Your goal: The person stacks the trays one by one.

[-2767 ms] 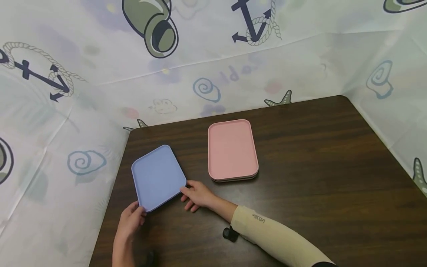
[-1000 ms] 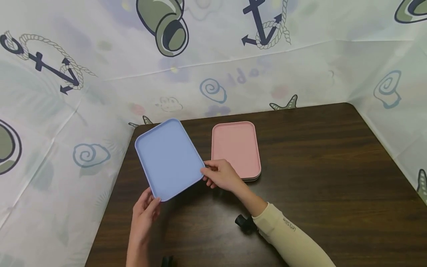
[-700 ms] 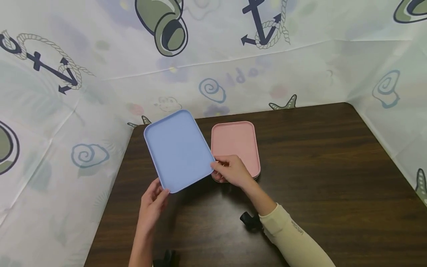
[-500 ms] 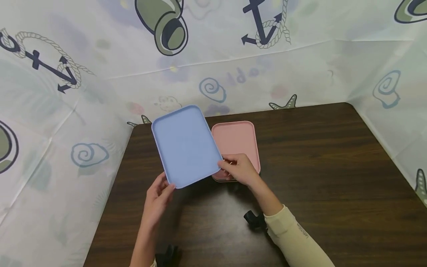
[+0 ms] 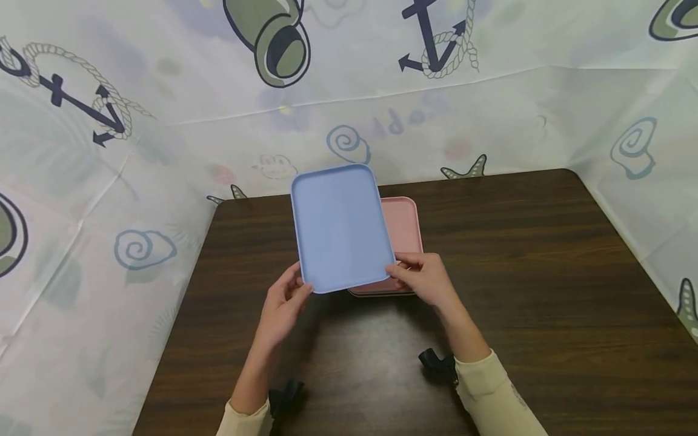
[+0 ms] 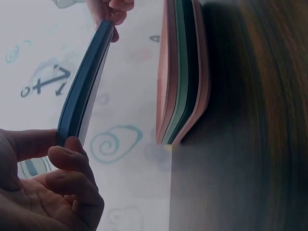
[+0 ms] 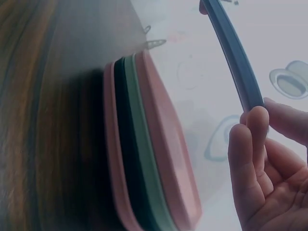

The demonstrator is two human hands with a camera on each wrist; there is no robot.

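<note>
A blue tray (image 5: 343,227) hangs in the air, held level between my two hands. My left hand (image 5: 280,309) pinches its near left corner, thumb on top and fingers beneath. At the near right corner my right hand (image 5: 428,278) pinches it the same way. Below and partly behind it, a stack of trays with a pink tray (image 5: 405,227) on top lies on the table; the blue tray covers its left part. Both wrist views show the stack's layers: pink, a light green tray (image 6: 182,72), a dark green tray (image 7: 132,144) and pink at the bottom. A gap separates the blue tray from the stack.
The dark wooden table (image 5: 545,290) extends to the right and left of the stack. A white cloth (image 5: 518,109) printed with anchors and shells hangs behind and beside the table. Black wrist cameras (image 5: 438,366) sit under both forearms.
My hands have lifted the blue tray off the table's left side and carried it rightward, partly over the stack. It has also turned straighter. The stack has stayed in place.
</note>
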